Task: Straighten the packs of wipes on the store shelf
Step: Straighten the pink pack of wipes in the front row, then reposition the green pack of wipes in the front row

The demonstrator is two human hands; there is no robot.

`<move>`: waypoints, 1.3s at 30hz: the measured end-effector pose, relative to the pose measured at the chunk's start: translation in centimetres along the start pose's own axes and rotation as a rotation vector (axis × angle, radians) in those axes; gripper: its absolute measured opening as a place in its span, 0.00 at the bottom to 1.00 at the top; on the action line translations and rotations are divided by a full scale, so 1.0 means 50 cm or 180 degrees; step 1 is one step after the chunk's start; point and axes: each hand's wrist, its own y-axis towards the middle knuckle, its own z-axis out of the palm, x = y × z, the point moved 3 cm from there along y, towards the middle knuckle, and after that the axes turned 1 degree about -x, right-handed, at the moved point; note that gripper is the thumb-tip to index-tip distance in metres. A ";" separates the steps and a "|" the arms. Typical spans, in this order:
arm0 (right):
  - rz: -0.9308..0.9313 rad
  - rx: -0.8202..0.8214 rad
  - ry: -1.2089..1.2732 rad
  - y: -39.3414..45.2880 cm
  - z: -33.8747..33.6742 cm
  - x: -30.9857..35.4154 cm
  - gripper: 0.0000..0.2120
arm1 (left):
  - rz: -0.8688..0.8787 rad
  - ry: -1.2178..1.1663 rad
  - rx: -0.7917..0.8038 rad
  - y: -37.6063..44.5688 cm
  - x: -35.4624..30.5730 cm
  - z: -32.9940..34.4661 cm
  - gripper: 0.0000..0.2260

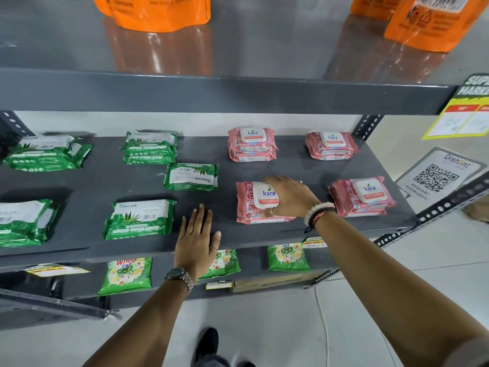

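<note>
head view: right hand grips front kara wipes stack. left hand lies open, flat on grey shelf.

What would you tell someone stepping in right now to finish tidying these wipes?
Right hand lies on the front-left pink Kara stack, fingers over its lid; whether it grips is unclear.
Left hand rests flat and empty on the shelf.
The other three pink stacks look reasonably square.
Left to do: the single green Origami pack lies turned around and out of line; the far-left green packs look rumpled.
</note>
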 end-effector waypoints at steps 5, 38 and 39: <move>-0.0216 -0.0292 0.0015 0.012 -0.014 0.041 0.40 | 0.0142 0.0057 -0.0139 -0.014 0.007 -0.023 0.29; 0.0730 -0.0482 0.0568 0.215 0.064 0.361 0.43 | -0.0400 -0.0028 -0.0257 -0.148 0.494 -0.160 0.24; 0.0640 -0.0497 0.0596 0.202 0.062 0.380 0.42 | -0.0407 -0.0031 -0.0280 -0.149 0.493 -0.161 0.24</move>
